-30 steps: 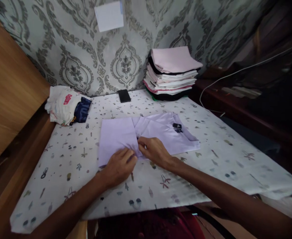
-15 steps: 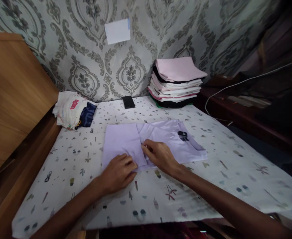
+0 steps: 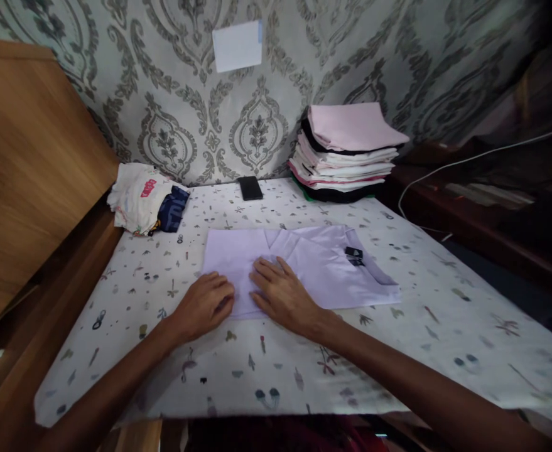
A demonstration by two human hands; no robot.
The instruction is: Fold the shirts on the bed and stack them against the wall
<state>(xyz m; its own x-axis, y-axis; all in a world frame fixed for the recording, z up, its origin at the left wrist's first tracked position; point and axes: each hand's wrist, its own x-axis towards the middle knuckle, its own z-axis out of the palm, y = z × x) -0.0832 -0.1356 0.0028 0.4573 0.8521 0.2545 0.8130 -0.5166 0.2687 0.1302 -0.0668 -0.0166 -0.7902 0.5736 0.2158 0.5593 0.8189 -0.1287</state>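
Note:
A lilac shirt (image 3: 323, 263) lies folded on the patterned cloth, its collar and black neck label pointing to the right. A folded-over panel forms its left part. At the near left corner of the shirt, my left hand (image 3: 204, 306) rests with fingers curled and thumb drawn in on the fabric. My right hand (image 3: 282, 295) lies palm down on the middle of the shirt near the panel's edge, fingers spread and flat. The fabric under both palms is hidden.
Several folded garments form a stack (image 3: 348, 154) at the back right. A dark phone-like object (image 3: 250, 188) lies by the wall. Crumpled white and navy clothes (image 3: 146, 198) sit at the back left, beside a wooden panel (image 3: 35, 169). A white cable (image 3: 468, 157) runs along the right.
My right hand has gone from pinching the folded panel's edge to lying flat on it, slightly left. My left hand has slid left to the shirt's corner. The view has shifted a little.

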